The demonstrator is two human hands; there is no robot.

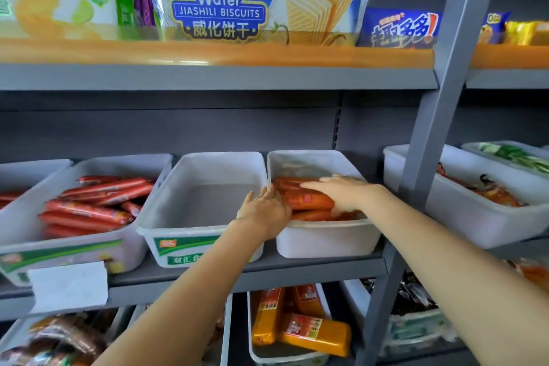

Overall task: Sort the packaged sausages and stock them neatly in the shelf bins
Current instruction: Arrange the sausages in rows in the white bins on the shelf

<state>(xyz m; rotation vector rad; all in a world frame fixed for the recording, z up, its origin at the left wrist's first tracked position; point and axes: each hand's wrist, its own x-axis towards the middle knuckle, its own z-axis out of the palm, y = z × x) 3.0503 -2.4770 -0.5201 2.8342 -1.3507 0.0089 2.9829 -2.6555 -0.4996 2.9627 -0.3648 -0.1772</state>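
While both hands reach into one bin [326,242], lying there side to side: orange sausages [306,200], near its front edge. Left hand [264,208] pressed flat against their left ends, at the bin's left wall, fingers straight. Right hand [341,192] flat on top, closer to their middle, fingers straight, holding nothing. Just beside on the left, an empty bin [166,229]; further left, a bin of red sausages [95,205]. Probably squaring up the pile next. Only the bin walls standing in the way.
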